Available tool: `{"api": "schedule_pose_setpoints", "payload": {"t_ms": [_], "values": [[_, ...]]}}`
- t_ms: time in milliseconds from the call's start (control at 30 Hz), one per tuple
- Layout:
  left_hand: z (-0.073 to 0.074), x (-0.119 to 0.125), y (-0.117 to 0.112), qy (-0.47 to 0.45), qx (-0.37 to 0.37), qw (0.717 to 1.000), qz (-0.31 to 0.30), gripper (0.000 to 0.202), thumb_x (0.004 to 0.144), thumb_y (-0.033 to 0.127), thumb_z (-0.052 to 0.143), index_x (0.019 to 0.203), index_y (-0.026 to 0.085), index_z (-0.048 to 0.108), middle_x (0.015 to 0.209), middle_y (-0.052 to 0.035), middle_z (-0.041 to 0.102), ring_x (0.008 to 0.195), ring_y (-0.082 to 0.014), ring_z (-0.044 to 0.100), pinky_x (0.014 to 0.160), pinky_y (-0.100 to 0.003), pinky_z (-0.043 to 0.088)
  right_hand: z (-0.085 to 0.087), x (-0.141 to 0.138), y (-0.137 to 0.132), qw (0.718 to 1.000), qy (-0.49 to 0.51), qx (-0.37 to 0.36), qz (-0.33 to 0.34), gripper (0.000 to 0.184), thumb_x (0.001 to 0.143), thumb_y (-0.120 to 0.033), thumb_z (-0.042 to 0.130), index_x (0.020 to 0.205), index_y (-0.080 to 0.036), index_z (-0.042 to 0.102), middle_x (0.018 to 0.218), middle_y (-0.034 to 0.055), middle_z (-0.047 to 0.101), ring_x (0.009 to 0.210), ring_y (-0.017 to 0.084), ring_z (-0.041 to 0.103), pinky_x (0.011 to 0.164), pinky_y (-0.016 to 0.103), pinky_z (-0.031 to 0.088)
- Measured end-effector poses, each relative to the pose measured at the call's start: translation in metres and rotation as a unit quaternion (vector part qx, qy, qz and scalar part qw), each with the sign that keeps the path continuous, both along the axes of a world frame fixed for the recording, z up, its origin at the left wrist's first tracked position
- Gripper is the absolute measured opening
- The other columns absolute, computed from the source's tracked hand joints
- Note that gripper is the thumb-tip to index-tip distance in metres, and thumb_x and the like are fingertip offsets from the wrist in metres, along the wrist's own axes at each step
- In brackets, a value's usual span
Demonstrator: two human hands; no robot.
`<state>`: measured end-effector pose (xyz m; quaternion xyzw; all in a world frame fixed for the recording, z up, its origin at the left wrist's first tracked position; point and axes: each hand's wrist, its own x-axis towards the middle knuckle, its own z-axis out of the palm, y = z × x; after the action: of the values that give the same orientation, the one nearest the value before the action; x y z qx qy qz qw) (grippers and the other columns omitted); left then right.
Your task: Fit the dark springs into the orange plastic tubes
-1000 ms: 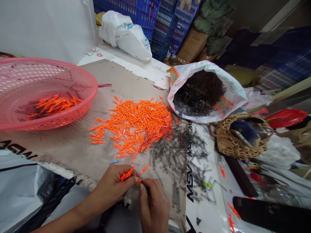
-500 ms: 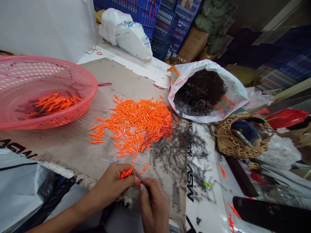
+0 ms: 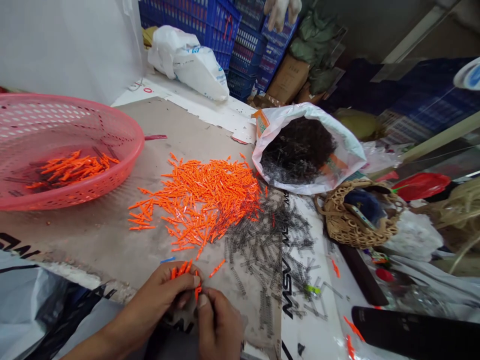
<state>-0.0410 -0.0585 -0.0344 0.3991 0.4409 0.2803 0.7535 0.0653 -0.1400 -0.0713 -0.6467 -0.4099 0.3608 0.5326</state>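
My left hand (image 3: 168,295) holds several bright orange plastic pieces (image 3: 180,270) between fingers and thumb. My right hand (image 3: 219,320) sits against it, its fingertips pinching an orange piece (image 3: 197,291). One loose orange piece (image 3: 216,268) lies just beyond my hands. Farther forward on the cardboard sheet (image 3: 176,132) spreads a large heap of orange pieces (image 3: 198,200). To its right lies a scatter of small dark metal coil springs (image 3: 262,262). Both hands are apart from the heap and the springs.
A pink perforated plastic basket (image 3: 127,150) holds orange pieces at the left. A white sack (image 3: 347,150) full of dark springs stands at the far edge. A woven bag (image 3: 360,227) sits right, with blue plastic crates (image 3: 243,55) behind.
The whole view has shifted slightly, and my hands sit farther left. The orange pieces in my left hand now stand fanned upward, and my right fingertips hold a piece beside them.
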Motion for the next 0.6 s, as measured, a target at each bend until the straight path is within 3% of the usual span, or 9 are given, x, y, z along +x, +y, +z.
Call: {"api": "schedule_pose_setpoints", "payload": {"t_ms": [100,167,233,333,400,467,533,600], "values": [[0.006,-0.009,0.006,-0.027,-0.040,0.999,0.019,0.026,0.073,0.039,0.066,0.062,0.016,0.065,0.053,0.0016,0.057,0.046,-0.0098,0.042,0.044,-0.020,0.029,0.002,0.018,-0.002,0.968,-0.225,0.106,-0.042,0.024,0.095,-0.037,0.046,0.103,-0.025,0.066,0.085,0.0039,0.069,0.077,0.019,0.063,0.070,0.028,0.046],[0.012,-0.016,0.009,-0.046,-0.084,0.995,0.039,0.023,0.071,0.038,0.071,0.074,0.016,0.069,0.072,-0.0046,0.070,0.059,-0.0154,0.058,0.050,-0.022,0.040,0.003,0.038,0.004,0.936,-0.332,0.085,-0.078,0.021,0.097,-0.031,0.046,0.098,-0.023,0.065,0.088,0.0063,0.068,0.082,0.021,0.062,0.075,0.031,0.045],[0.016,-0.021,0.011,-0.068,-0.133,0.987,0.060,0.022,0.068,0.035,0.075,0.080,0.017,0.069,0.087,-0.0088,0.075,0.077,-0.0221,0.067,0.062,-0.027,0.049,0.004,0.056,0.012,0.904,-0.419,0.046,-0.072,0.020,0.095,-0.029,0.047,0.091,-0.020,0.065,0.086,0.0087,0.066,0.083,0.025,0.059,0.075,0.035,0.043],[0.017,-0.022,0.010,-0.127,-0.190,0.971,0.071,0.021,0.070,0.031,0.074,0.084,0.018,0.067,0.089,-0.0086,0.074,0.091,-0.0277,0.068,0.074,-0.036,0.054,0.001,0.069,0.024,0.882,-0.471,0.009,-0.030,0.024,0.096,-0.023,0.042,0.085,-0.019,0.063,0.080,0.0087,0.063,0.078,0.026,0.056,0.071,0.036,0.040],[0.016,-0.016,0.011,-0.143,-0.201,0.967,0.064,0.020,0.073,0.031,0.072,0.088,0.020,0.065,0.082,-0.0051,0.072,0.084,-0.0263,0.069,0.071,-0.038,0.055,-0.002,0.068,0.025,0.883,-0.469,0.011,-0.020,0.027,0.097,-0.022,0.040,0.082,-0.020,0.062,0.078,0.0075,0.062,0.075,0.024,0.055,0.069,0.034,0.039],[0.013,-0.005,0.015,-0.094,-0.153,0.983,0.047,0.019,0.074,0.031,0.068,0.088,0.021,0.062,0.064,0.0017,0.064,0.060,-0.0193,0.063,0.059,-0.031,0.051,-0.005,0.064,0.023,0.895,-0.445,0.016,-0.023,0.027,0.097,-0.024,0.040,0.082,-0.020,0.061,0.078,0.0064,0.062,0.076,0.023,0.055,0.070,0.033,0.039],[0.008,0.008,0.019,0.028,-0.015,0.999,0.015,0.015,0.074,0.032,0.065,0.083,0.021,0.061,0.054,0.0057,0.054,0.049,-0.0149,0.053,0.052,-0.026,0.043,-0.006,0.061,0.018,0.914,-0.405,0.021,-0.028,0.024,0.097,-0.027,0.042,0.083,-0.020,0.061,0.079,0.0052,0.062,0.076,0.021,0.057,0.070,0.031,0.039],[0.003,0.021,0.023,0.189,0.174,0.965,-0.051,0.010,0.076,0.031,0.060,0.076,0.020,0.060,0.060,0.0023,0.058,0.060,-0.0177,0.056,0.060,-0.027,0.042,-0.008,0.058,0.013,0.933,-0.358,0.025,-0.032,0.022,0.097,-0.030,0.045,0.086,-0.021,0.061,0.080,0.0039,0.063,0.076,0.019,0.059,0.070,0.028,0.040]]}}
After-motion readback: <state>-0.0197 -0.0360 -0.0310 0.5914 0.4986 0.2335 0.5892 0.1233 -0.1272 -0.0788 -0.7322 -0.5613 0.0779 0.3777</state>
